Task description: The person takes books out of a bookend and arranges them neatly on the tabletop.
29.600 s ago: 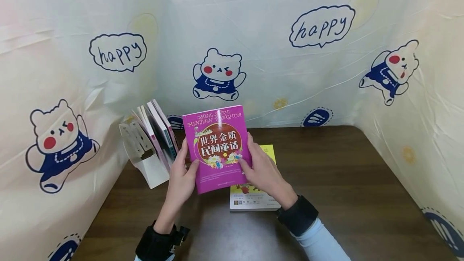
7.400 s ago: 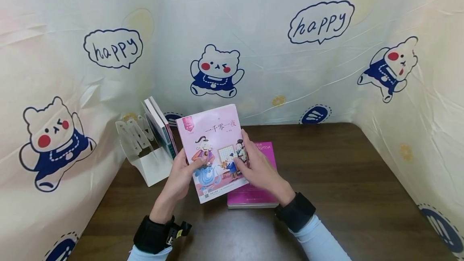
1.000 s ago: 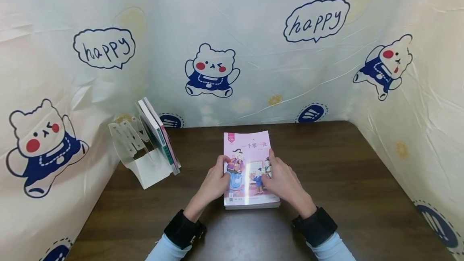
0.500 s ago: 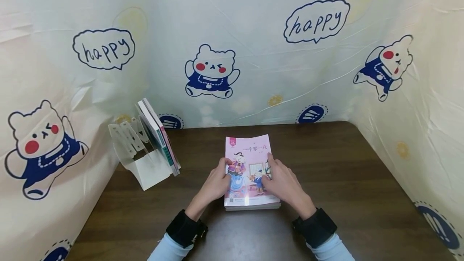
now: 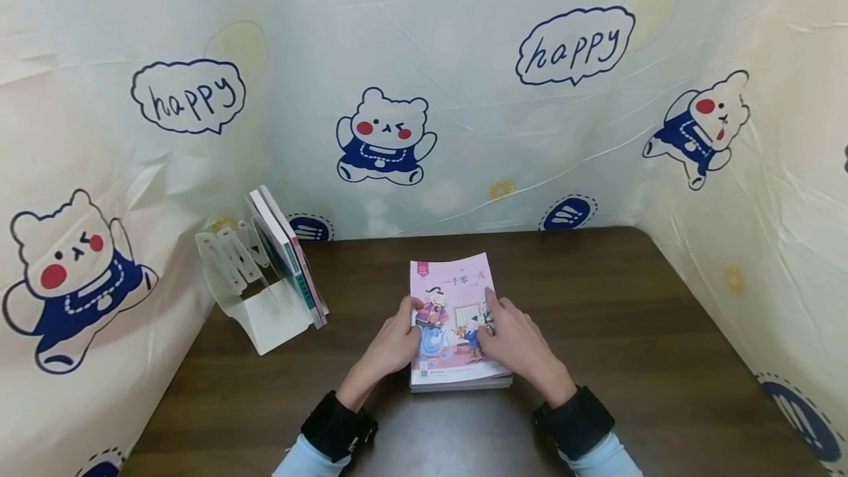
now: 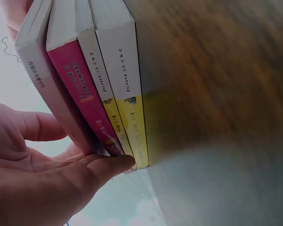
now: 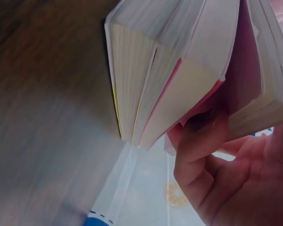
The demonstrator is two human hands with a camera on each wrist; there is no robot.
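Observation:
A pink picture-cover book (image 5: pixel 457 359) tops a stack of books on the table, between both hands. My left hand (image 5: pixel 394 341) holds its left edge, thumb on the cover; in the left wrist view some fingers (image 6: pixel 108 165) reach along the spines beneath. My right hand (image 5: pixel 523 341) grips the right edge. In the right wrist view its curled fingers (image 7: pixel 203 141) are under the pink book, which stands apart from the magenta book (image 7: pixel 193 84) below. The left wrist view shows the magenta book's spine above white-and-yellow books (image 6: pixel 125 70).
A white desktop book rack (image 5: pixel 274 315) stands at the left of the brown table (image 5: pixel 629 359), with a few leaning books (image 5: pixel 288 252) at its right end. Behind and at the sides hangs a printed curtain (image 5: pixel 477 124) with bear figures.
Since 7.4 seconds ago, the pink book has come down onto the magenta book. Earlier, the magenta book was held above a yellow one. The rack holds fewer books now than at first.

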